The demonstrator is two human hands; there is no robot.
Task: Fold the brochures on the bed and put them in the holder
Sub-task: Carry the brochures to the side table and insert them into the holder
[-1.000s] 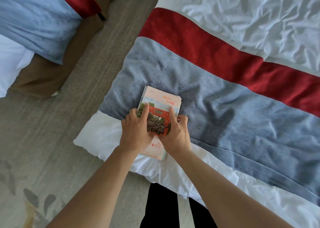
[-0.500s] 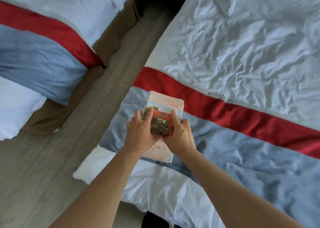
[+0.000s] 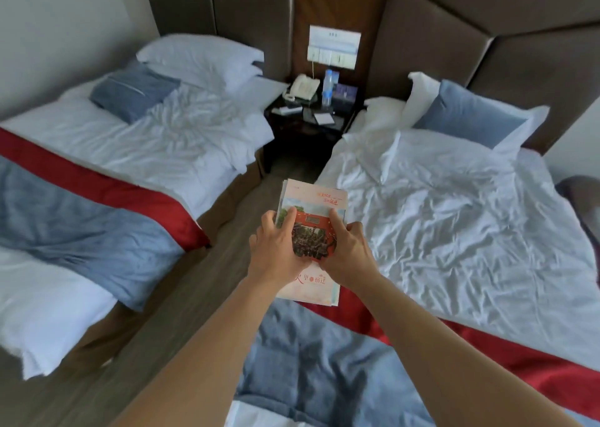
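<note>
— How far along would you say this is?

— Past the folding, I'd judge. The brochures (image 3: 311, 241) are gathered into one squared stack and are off the bed, held in the air over the near left corner of the right bed (image 3: 454, 231), above the floor gap between the two beds. What is left is getting them into the holder. I can't pick out a holder for certain; there is a dark nightstand (image 3: 308, 118) at the far end of the gap with a phone (image 3: 303, 89) and a bottle (image 3: 328, 88) on it and something small and boxy just beside the bottle, too blurred to name.

— And the left bed (image 3: 113, 166)?

— No brochures there that I can see.

— The hands, then, left one first.

— The left hand (image 3: 279, 251) grips the stack's left edge. Its thumb lies across the printed cover, and the other fingers (image 3: 268, 220) curl round the edge toward the back. Not spread at all, wrapped close.

— The right?

— The right hand (image 3: 349, 254) mirrors it on the right edge, thumb on the cover and the rest curled behind, where I can't see them end. The stack is clamped between both, tilted up toward the nightstand.

— Any loose sheets?

— The far edges fan slightly, so the stack could slip apart if the grip eases.
</note>
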